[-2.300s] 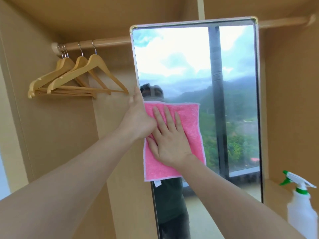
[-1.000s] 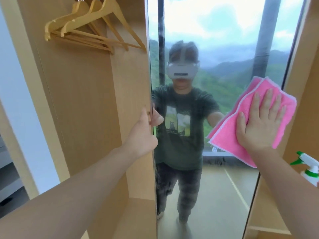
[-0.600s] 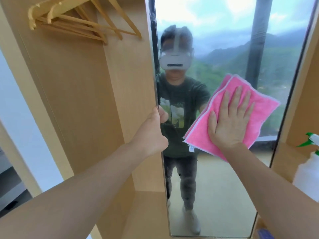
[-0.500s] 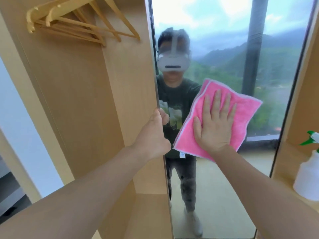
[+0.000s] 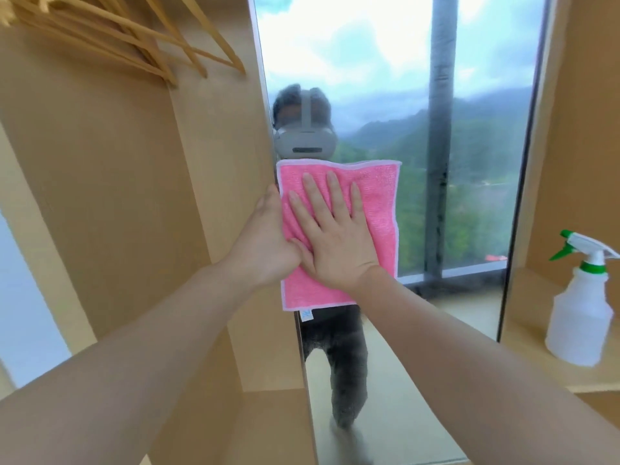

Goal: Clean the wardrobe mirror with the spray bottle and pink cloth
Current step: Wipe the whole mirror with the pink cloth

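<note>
Inside a light wooden wardrobe [image 5: 117,196], seen from the wearer's own eye level and read left to right. At the top left, wooden hangers [image 5: 141,38] hang out of the way, only their lower bars in view.

The left hand [image 5: 265,239] reaches forward to the left edge of the mirror [image 5: 469,162]. It appears to wrap around that edge, though the fingers are hidden behind it — most likely it steadies the panel so it does not swing under pressure.

Just beside it, touching it at the thumb, the right hand [image 5: 335,236] lies flat with fingers straight and slightly spread, pressing the pink cloth [image 5: 379,203] against the glass. A flat palm spreads the pressure evenly, which suits wiping. The cloth hangs spread out against the mirror's left side at about mid-height, a small tag dangling from its bottom edge.

The mirror reflects a cloudy sky, green hills, a dark window post and the person. Wiping looks to be in hand, with the right part of the glass not under the cloth.

At the far right, the spray bottle [image 5: 580,313] — translucent white, green trigger — stands upright on a wardrobe shelf [image 5: 536,364], well apart from both hands yet near enough to pick up.
</note>
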Available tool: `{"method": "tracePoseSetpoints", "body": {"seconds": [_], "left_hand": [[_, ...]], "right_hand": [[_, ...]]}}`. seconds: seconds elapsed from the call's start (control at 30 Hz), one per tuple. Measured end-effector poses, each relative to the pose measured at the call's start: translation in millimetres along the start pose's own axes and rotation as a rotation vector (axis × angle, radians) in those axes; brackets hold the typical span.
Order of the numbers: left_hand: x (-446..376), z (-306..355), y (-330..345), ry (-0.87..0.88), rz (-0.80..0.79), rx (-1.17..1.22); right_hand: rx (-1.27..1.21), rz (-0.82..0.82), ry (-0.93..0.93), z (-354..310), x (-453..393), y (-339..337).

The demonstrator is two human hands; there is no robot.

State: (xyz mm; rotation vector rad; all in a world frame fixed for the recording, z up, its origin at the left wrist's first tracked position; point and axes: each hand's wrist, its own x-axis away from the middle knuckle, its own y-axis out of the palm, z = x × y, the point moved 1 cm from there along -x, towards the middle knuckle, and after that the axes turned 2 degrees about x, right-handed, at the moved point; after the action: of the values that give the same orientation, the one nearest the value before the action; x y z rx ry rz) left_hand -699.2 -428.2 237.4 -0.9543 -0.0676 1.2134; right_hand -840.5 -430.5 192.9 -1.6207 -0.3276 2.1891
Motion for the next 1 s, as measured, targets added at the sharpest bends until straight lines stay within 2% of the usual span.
{"method": "tracePoseSetpoints", "body": {"seconds": [0.2,0.33,0.43,0.63,0.77,1.0], "left_hand": [[11,0,6,0.118,0.120,0.122],[12,-10,16,0.237,0.225,0.143],[19,-23,31,0.247,0.260,0.069],[42,-59,66,0.234,0.253,-0.047],[53,-85,88,0.189,0.261,-0.004],[82,-126,125,0.138,0.178,0.073]], "right_hand": [[0.121,0.016,-0.042,22,24,-2],[0.159,0.043,0.024,57,53,-3],[0.170,0.051,0.092,86,76,2],[0.168,0.089,0.288,127,115,12],[0.105,0.137,0.461,145,154,24],[0.037,0.195,0.546,140,196,44]]}}
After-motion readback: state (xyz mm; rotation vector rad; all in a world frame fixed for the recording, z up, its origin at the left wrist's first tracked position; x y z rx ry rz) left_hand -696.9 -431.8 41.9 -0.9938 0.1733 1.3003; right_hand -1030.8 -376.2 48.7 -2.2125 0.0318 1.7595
